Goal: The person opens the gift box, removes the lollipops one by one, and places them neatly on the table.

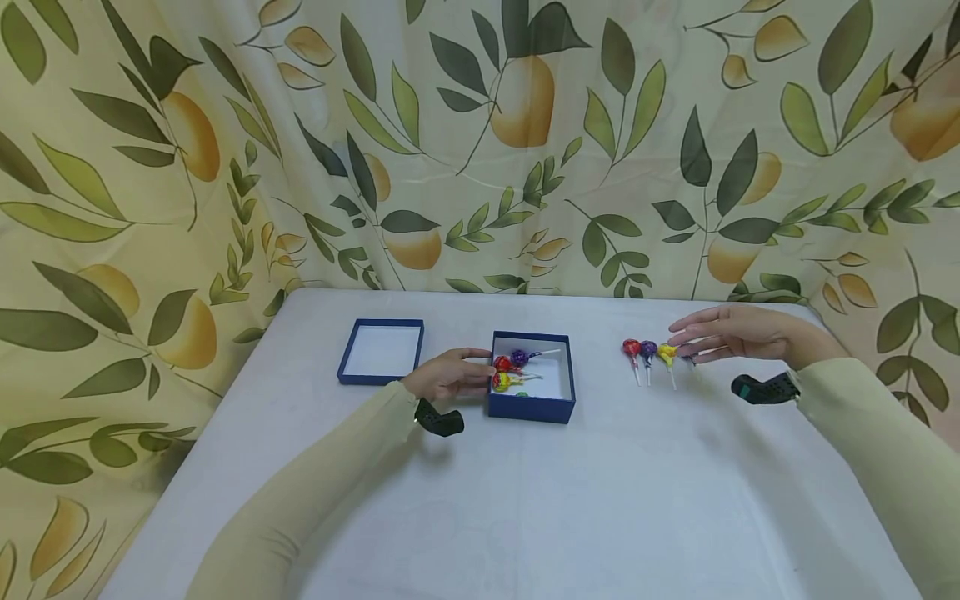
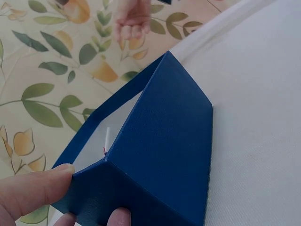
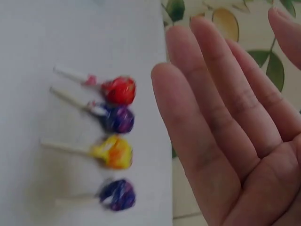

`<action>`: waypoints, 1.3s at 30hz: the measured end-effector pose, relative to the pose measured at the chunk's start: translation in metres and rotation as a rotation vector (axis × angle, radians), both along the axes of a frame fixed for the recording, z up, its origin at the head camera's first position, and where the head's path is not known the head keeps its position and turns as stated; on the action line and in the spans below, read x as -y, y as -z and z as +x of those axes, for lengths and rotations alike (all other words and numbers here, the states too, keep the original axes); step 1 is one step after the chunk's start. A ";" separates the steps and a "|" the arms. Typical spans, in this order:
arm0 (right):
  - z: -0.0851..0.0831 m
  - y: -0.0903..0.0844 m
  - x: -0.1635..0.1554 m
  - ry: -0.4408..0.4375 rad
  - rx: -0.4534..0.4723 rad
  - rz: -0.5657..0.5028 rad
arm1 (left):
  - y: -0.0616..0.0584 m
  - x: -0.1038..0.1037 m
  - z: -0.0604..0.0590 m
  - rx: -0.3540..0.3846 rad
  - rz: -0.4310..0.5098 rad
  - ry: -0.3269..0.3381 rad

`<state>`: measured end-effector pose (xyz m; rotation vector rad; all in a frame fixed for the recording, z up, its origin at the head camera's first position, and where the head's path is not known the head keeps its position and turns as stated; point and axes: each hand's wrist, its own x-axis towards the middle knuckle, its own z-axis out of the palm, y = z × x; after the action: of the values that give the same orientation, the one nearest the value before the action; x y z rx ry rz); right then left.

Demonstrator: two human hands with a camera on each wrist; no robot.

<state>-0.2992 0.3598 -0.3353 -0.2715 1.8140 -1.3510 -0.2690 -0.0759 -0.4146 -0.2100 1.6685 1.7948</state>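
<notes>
An open blue box [image 1: 532,407] with a white inside stands mid-table. Inside it lie several lollipops, among them a purple lollipop [image 1: 520,357] and a yellow one [image 1: 501,382]. My left hand [image 1: 448,374] grips the box's left wall, thumb at the rim and fingertips against the outside. To the right, a row of lollipops holds a red lollipop [image 3: 120,90], a purple lollipop [image 3: 118,118], a yellow lollipop [image 3: 114,151] and another purple lollipop [image 3: 118,194]. Over the row's right end hovers my right hand [image 1: 738,333], fingers extended and apart from the candies, holding nothing.
A blue-rimmed white box lid [image 1: 381,352] lies left of the box. White cloth covers the table [image 1: 600,500]. Behind the table's far edge hangs a curtain [image 1: 465,167] patterned with leaves and fruit. Each wrist carries a black strap-like device [image 1: 765,389].
</notes>
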 end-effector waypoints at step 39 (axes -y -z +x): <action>-0.026 0.014 0.208 -0.196 -0.012 0.279 | 0.002 0.001 -0.002 0.011 0.014 -0.009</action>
<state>-0.3253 0.1517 -0.3494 -0.2985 1.9051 -0.9503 -0.2713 -0.0769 -0.4167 -0.2219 1.6496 1.8083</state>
